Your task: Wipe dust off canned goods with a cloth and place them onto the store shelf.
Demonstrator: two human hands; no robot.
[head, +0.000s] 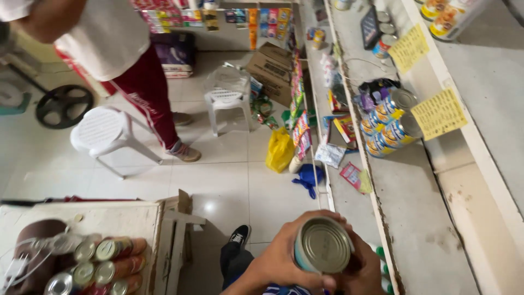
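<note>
The left hand (278, 257) and right hand (363, 270) both clasp an upright tin can (323, 246), just beside the shelf (420, 218).

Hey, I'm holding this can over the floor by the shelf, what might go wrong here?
The can is gripped by the left hand and right hand above bare floor and your shoe; a slip might dent it or hit your foot. The stacked cans sit near the shelf edge, so a nudge may topple them. The yellow bag and blue cloth on the floor look like trip hazards.
</note>
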